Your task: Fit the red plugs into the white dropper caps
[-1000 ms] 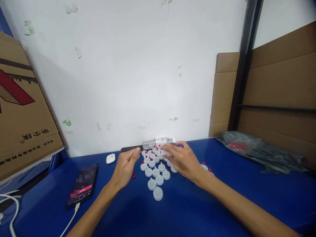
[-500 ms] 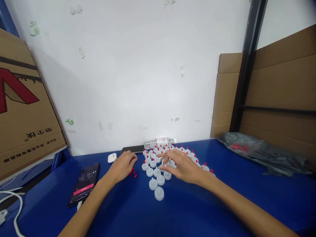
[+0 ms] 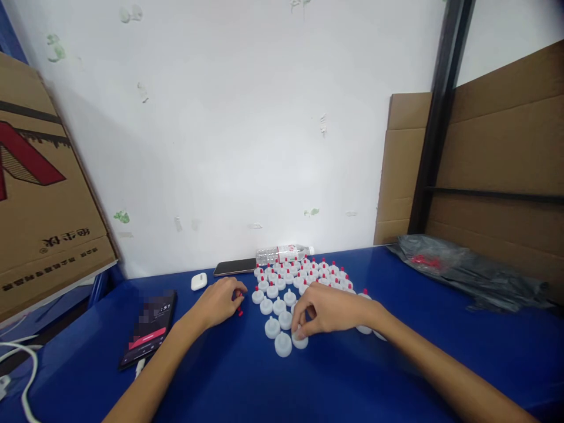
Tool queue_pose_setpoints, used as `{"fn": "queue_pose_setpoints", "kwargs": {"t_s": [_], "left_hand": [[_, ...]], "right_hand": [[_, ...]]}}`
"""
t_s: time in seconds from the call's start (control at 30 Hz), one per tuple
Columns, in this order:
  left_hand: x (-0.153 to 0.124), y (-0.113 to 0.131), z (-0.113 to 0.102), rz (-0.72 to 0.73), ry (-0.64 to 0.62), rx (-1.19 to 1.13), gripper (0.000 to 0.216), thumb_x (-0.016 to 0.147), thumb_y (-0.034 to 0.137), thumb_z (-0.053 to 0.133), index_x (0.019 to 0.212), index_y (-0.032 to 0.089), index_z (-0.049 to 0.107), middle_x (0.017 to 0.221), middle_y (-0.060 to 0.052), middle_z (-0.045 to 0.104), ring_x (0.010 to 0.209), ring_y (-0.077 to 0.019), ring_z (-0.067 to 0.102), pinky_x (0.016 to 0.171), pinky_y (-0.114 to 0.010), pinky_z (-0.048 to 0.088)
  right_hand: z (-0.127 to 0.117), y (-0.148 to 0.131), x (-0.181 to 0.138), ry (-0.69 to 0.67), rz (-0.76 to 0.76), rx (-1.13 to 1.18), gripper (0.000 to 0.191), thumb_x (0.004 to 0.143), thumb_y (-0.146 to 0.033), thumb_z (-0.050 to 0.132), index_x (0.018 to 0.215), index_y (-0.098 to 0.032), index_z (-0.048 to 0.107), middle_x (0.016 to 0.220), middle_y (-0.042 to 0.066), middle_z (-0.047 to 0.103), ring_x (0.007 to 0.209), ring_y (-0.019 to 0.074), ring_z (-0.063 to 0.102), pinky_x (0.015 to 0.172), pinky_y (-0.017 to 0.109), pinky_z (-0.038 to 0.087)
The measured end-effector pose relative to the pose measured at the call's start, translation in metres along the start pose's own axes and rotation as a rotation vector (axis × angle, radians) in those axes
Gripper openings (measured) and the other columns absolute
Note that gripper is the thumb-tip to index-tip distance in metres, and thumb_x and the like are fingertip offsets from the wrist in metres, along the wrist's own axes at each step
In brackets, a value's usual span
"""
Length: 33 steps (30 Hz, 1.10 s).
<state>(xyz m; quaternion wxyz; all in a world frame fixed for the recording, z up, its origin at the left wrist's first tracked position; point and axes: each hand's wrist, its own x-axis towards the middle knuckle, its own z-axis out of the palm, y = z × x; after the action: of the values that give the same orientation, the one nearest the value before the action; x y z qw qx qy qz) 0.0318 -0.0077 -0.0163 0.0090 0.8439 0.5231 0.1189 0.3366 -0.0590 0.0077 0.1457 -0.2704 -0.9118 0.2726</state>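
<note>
My right hand (image 3: 326,308) pinches a white nozzle cap (image 3: 300,341) by its upper part, at the near end of the group, and that cap stands on the blue table. Beside it sits a bare white nozzle cap (image 3: 283,345); several more without red tips stand just behind. Farther back, many white nozzle caps (image 3: 272,289) wear small red tip caps. My left hand (image 3: 222,302) rests low over a few loose red tip caps (image 3: 240,313); its thumb and fingers are curled together with red showing between them. The palm side of this hand is hidden.
A clear bottle (image 3: 282,254) lies along the wall behind the caps, with a dark phone (image 3: 235,267) and a white earphone case (image 3: 199,281) to its left. Another phone (image 3: 150,329) is plugged in at left. A grey plastic bag (image 3: 467,273) lies at right. Cardboard (image 3: 53,194) stands at left.
My right hand has come nearer and down, and a white nozzle cap now stands under its fingers at the front of the group. My left hand has shifted slightly nearer, over the red tip caps.
</note>
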Motion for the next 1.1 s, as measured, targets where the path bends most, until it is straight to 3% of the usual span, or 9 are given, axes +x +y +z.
{"fn": "queue_pose_setpoints", "kwargs": {"t_s": [0.07,0.2,0.37,0.57,0.77,0.97,1.1], "left_hand": [[0.0,0.0,-0.001,-0.003,-0.019,0.008,0.026,0.084,0.027,0.053,0.099,0.026,0.074,0.092,-0.004,0.072,0.086,-0.023,0.065,0.076,-0.031,0.046],[-0.002,0.004,-0.001,0.001,0.015,0.016,0.026,0.089,0.033,0.05,0.097,0.025,0.074,0.092,-0.004,0.071,0.09,-0.024,0.064,0.081,-0.033,0.047],[-0.001,0.014,0.007,0.052,0.129,-0.052,0.041,0.096,0.038,0.044,0.135,0.03,0.054,0.115,-0.006,0.065,0.107,-0.0238,0.059,0.09,-0.036,0.047],[-0.002,0.02,0.005,0.121,0.126,-0.047,0.026,0.097,0.039,0.047,0.103,0.027,0.07,0.107,-0.004,0.064,0.105,-0.0223,0.058,0.088,-0.034,0.048],[-0.002,0.022,0.006,0.136,0.165,-0.054,0.032,0.097,0.039,0.05,0.127,0.031,0.059,0.114,-0.004,0.061,0.105,-0.0217,0.059,0.085,-0.033,0.049],[-0.001,0.029,0.002,0.183,0.208,-0.024,0.016,0.095,0.031,0.053,0.101,0.025,0.066,0.094,-0.002,0.066,0.093,-0.0208,0.062,0.079,-0.032,0.049],[-0.004,0.036,-0.005,0.22,0.362,-0.052,0.014,0.096,0.027,0.052,0.1,0.023,0.065,0.1,-0.003,0.067,0.094,-0.0195,0.062,0.076,-0.031,0.05]], "right_hand": [[-0.001,-0.001,0.001,0.012,0.027,0.005,0.029,0.081,-0.045,0.073,0.097,-0.022,0.078,0.074,-0.002,0.073,0.06,0.01,0.06,0.056,0.019,0.039],[-0.003,-0.004,0.003,0.172,0.033,-0.032,0.032,0.094,-0.043,0.056,0.09,-0.019,0.077,0.071,-0.001,0.07,0.057,0.0099,0.055,0.054,0.021,0.036],[0.001,-0.005,0.007,0.35,0.073,-0.118,0.03,0.096,-0.036,0.052,0.085,-0.019,0.075,0.064,-0.002,0.066,0.053,0.0098,0.051,0.052,0.023,0.031],[0.004,-0.009,0.008,0.382,0.038,-0.164,0.028,0.096,-0.032,0.052,0.088,-0.02,0.075,0.076,0.0,0.072,0.064,0.0125,0.059,0.061,0.024,0.037],[0.007,-0.01,0.009,0.406,0.066,-0.234,0.028,0.096,-0.032,0.052,0.087,-0.019,0.074,0.079,0.002,0.073,0.068,0.0144,0.062,0.065,0.025,0.04],[0.009,-0.013,0.009,0.399,0.078,-0.291,0.027,0.097,-0.032,0.05,0.086,-0.02,0.073,0.081,0.002,0.073,0.071,0.0149,0.063,0.068,0.026,0.042],[0.011,-0.009,0.009,0.468,0.089,-0.381,0.023,0.098,-0.033,0.05,0.109,-0.025,0.069,0.097,0.002,0.073,0.08,0.0166,0.065,0.073,0.028,0.046]]}}
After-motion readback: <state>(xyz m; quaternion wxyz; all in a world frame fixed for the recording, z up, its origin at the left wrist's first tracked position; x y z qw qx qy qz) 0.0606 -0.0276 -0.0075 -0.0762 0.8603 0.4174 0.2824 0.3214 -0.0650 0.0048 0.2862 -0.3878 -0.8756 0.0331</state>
